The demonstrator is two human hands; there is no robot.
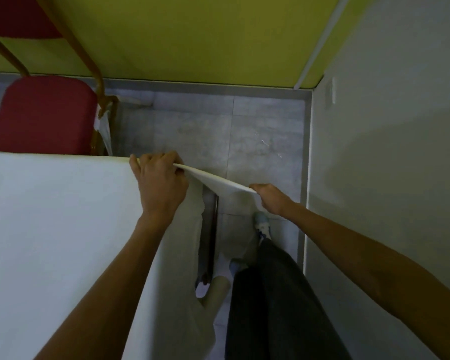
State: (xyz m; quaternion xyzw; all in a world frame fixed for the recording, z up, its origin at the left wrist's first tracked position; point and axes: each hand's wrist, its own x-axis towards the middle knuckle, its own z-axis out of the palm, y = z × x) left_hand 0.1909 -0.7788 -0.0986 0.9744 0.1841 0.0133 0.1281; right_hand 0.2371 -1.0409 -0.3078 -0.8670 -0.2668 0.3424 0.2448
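Observation:
A white tablecloth (pixel 50 229) covers a table that fills the left half of the view. At the table's far right corner my left hand (pixel 159 183) grips the cloth's edge, fingers curled over it. My right hand (pixel 273 200) pinches the same cloth farther right, off the table, so a flap (pixel 218 184) is stretched taut between both hands above the floor. The rest of the cloth hangs down the table's right side toward the floor.
A red padded chair (pixel 44 115) with a wooden frame stands beyond the table at upper left. A grey-white wall (pixel 387 152) runs close on the right and a yellow wall (pixel 192 40) ahead. My dark-trousered legs (pixel 276 294) stand on grey floor tiles (pixel 205 131) in the narrow gap.

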